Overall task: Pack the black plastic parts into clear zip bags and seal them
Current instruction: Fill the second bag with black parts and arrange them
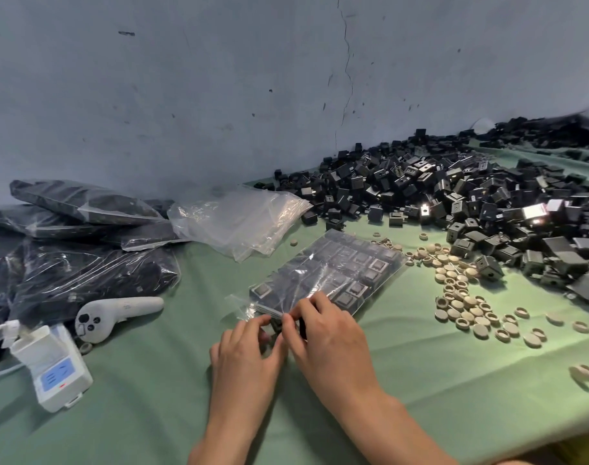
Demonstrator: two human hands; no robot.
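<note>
Risk: a dark part seems to sit right at the mouth. It could jam the zip, leaving a gap so parts spill. Left hand and right hand meet there, fingers pinching the zip edge. Zip bag lies flat mid-surface, clear, crinkled, holding neat rows of black parts.

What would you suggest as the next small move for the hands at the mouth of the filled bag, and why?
Probably push the black part fully inside the zip bag. The left hand seems to hold it at the mouth, which the right hand pinches open; the bag already lies packed with rows of parts, so sealing likely follows.
</note>
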